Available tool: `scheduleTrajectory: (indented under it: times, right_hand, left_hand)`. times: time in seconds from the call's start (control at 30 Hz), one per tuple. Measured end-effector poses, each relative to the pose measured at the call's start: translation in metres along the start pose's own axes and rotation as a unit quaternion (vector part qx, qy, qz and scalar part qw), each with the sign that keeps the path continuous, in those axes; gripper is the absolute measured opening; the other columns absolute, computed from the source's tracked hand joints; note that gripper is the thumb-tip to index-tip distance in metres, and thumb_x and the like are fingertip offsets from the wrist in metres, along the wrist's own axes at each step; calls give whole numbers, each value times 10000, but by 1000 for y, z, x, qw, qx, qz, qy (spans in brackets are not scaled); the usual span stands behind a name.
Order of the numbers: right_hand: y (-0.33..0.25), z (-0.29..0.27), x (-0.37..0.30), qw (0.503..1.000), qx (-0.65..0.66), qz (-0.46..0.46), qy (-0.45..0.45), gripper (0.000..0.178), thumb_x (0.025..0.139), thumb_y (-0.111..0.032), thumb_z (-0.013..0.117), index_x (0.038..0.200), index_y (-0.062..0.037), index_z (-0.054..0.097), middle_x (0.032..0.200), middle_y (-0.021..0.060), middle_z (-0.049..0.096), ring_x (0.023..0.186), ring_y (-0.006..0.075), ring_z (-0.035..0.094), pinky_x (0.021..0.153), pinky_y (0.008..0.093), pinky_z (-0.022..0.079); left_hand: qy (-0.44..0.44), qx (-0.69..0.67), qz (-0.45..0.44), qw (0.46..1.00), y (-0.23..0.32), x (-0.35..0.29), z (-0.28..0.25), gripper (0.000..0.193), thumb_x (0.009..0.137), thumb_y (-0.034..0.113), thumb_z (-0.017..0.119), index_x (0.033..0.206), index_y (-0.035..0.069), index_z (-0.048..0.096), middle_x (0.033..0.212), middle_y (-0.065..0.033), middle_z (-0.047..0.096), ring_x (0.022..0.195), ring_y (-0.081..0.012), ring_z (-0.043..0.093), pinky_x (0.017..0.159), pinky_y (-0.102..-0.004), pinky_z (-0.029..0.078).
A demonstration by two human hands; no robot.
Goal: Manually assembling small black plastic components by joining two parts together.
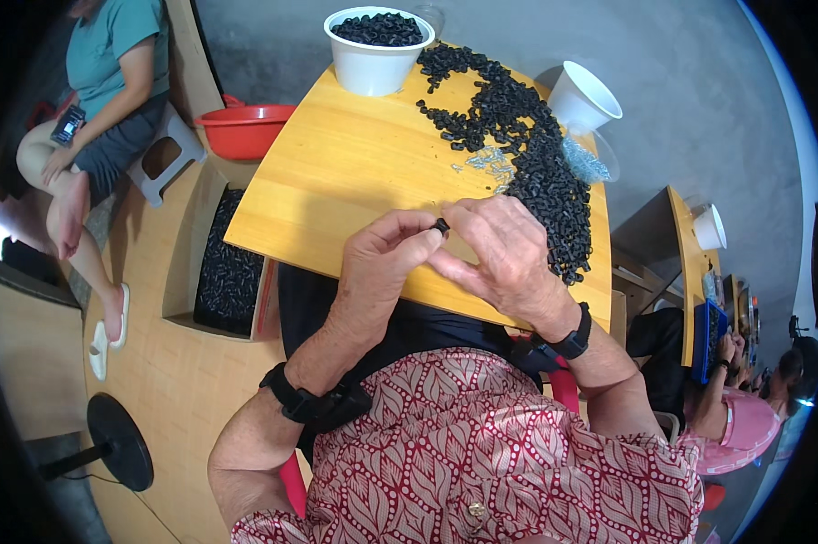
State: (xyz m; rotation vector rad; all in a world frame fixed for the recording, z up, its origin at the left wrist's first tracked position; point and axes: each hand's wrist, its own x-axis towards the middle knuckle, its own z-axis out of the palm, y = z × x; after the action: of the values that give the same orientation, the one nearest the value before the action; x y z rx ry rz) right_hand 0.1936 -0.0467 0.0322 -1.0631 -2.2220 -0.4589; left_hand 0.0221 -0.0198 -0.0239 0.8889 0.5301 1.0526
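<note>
Close above the near edge of the yellow table (327, 172), my left hand (382, 258) pinches a small black plastic part (441, 226) between thumb and forefinger. My right hand (500, 249) is right beside it, fingers curled in toward the part. Whatever its fingertips hold is too small or hidden to make out. Many similar black plastic parts (554, 204) are heaped behind and to the right of my hands. Among them lies a small scatter of silver screws (491, 165).
A white tub (373, 68) full of black parts stands at the table's far left. Another white tub (583, 98) tilts at the far right, near a clear container of screws (586, 161). Left are a carton of black pieces (228, 263), a red basin (243, 131) and a seated person (110, 100).
</note>
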Motion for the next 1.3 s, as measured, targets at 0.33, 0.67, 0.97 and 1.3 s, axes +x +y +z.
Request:
scheduleTrajectory:
  times: [0.33, 0.67, 0.97, 1.3]
  right_hand:
    - [4, 3, 0, 1000, 10, 18, 19, 295, 744, -137, 799, 971, -33, 642, 830, 82, 639, 724, 252, 635, 656, 367, 509]
    - [1, 9, -6, 1000, 15, 10, 22, 297, 752, -136, 802, 969, -18, 637, 782, 66, 627, 679, 236, 626, 631, 353, 508]
    - [6, 11, -12, 1000, 16, -3, -1, 249, 739, -153, 807, 884, -28, 647, 734, 69, 616, 635, 232, 635, 580, 356, 503]
    - [11, 11, -5, 999, 19, 10, 28, 226, 729, -154, 801, 842, -37, 644, 718, 76, 603, 621, 242, 619, 564, 353, 492]
  left_hand:
    - [-21, 58, -35, 997, 12, -1, -1, 265, 957, 169, 692, 1147, -14, 707, 1050, -25, 706, 976, -69, 611, 902, -238, 477]
    - [-45, 70, -23, 996, 6, -1, -5, 257, 948, 155, 687, 1129, -26, 711, 1036, -43, 723, 954, -85, 633, 875, -238, 486]
    - [-27, 81, -27, 996, 2, -2, -3, 213, 945, 126, 680, 1090, -22, 729, 999, -24, 717, 921, -72, 621, 838, -226, 488]
    - [13, 110, -12, 994, 16, 1, 2, 245, 972, 138, 660, 1150, -25, 699, 1053, -28, 700, 935, -70, 616, 825, -220, 483]
